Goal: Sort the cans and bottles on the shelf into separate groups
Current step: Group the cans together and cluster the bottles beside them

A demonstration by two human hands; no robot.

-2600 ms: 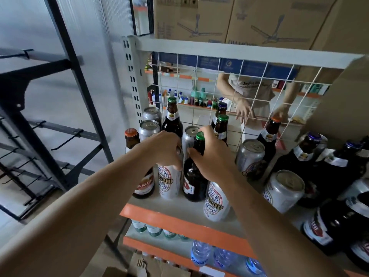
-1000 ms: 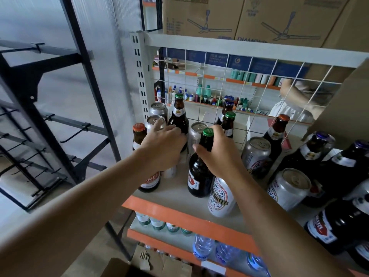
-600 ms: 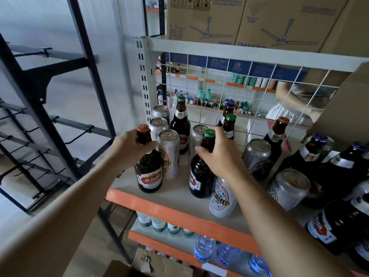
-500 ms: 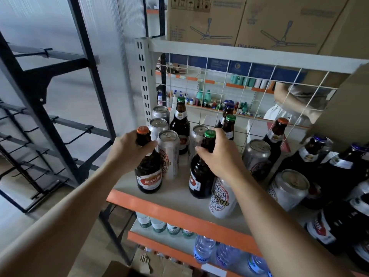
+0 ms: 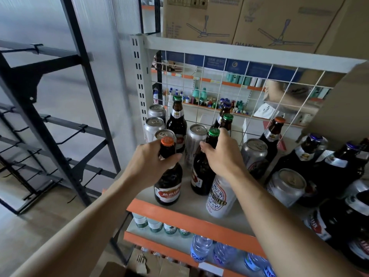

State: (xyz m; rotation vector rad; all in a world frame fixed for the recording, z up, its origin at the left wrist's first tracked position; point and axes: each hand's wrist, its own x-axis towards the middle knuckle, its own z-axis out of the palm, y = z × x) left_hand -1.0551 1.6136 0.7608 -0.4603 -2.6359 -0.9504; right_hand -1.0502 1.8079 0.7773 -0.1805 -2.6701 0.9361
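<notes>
Grey shelf with an orange front edge, wire grid along the back, cardboard boxes on the tier above. On it, the left hand has fingers and thumb curled round the neck of the orange-capped bottle, just under the cap. That bottle is upright at the front edge near the left corner; can't tell if its base touches the board. Just beside it and slightly further back, the right hand wraps the neck of the green-capped bottle. A tall can stands at the front edge under the right wrist. There are three cans in the back-left corner and mixed bottles and cans toward the right end. Water bottles are on the tier below.
</notes>
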